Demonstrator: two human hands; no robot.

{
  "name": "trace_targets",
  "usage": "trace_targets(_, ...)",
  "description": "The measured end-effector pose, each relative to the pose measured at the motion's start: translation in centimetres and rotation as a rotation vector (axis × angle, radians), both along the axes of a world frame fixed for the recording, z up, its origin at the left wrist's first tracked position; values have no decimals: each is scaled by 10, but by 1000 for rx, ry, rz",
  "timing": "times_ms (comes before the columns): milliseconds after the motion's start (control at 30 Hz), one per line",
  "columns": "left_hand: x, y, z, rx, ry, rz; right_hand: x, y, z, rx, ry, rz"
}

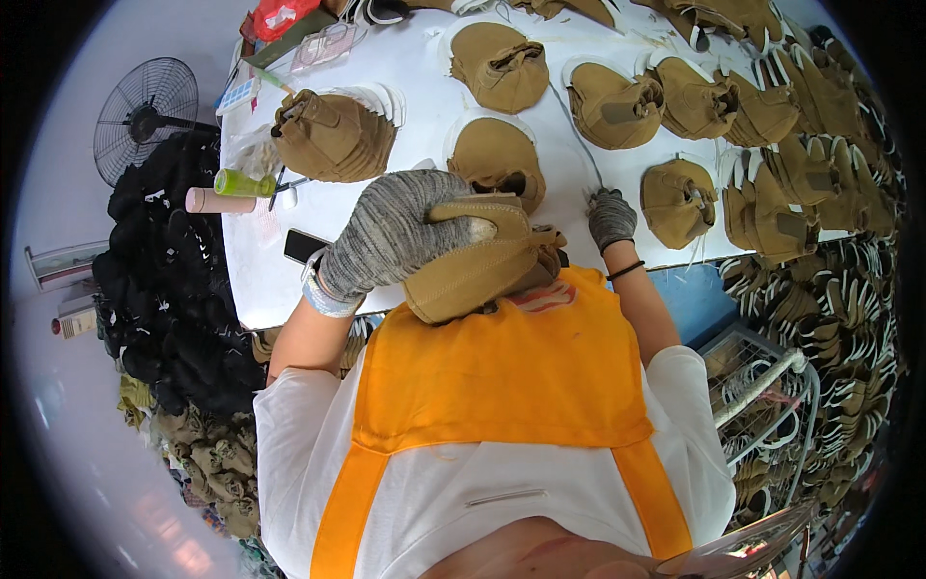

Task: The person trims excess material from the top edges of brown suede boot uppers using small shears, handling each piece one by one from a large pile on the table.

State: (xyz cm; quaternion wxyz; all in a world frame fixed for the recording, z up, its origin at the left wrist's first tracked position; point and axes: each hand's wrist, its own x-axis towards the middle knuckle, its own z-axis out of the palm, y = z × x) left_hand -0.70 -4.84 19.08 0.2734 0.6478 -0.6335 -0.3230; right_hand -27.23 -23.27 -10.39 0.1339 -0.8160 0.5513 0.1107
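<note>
My left hand (391, 232), in a grey knit glove, grips a tan suede shoe upper (482, 265) and holds it up close to my chest, above the near edge of the white worktable (424, 87). My right hand (611, 218), also gloved in grey, rests on the table edge with its fingers bent on a thin white cord (575, 130) that runs away across the table. More tan shoe uppers (502, 66) lie on white soles over the table. I wear an orange apron over a white shirt.
A stack of tan uppers (333, 135) sits at the table's left with a green bottle (243, 183), a pink tube (220, 201) and a black phone (303, 245). Black material (169, 280) is heaped on the left beside a fan (145, 114). Piles of uppers (830, 232) and a wire rack (762, 386) stand on the right.
</note>
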Motion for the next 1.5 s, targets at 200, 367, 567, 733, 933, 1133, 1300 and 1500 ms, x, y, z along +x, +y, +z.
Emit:
trace_targets(200,3,11,-6,-27,67,73,1,-4,-16,43,-125,-54)
trace_targets(367,-4,6,9,-50,17,63,-8,-26,-61,-143,-478,147)
trace_targets(567,-4,4,3,-34,-43,18,48,19,188,428,-1283,75)
trace_targets(733,-8,1,11,40,-105,-7,56,48,246,25,-1068,704)
trace_targets(933,-9,6,8,-32,-75,21,54,55,259,148,-909,674)
trace_targets(1133,-13,6,17,7,-132,14,56,54,257,-90,-935,794)
trace_targets(1300,-13,8,14,-32,-138,7,54,59,250,-83,-1003,701)
trace_targets(1500,-16,6,15,-6,-143,-2,51,57,245,36,-969,688)
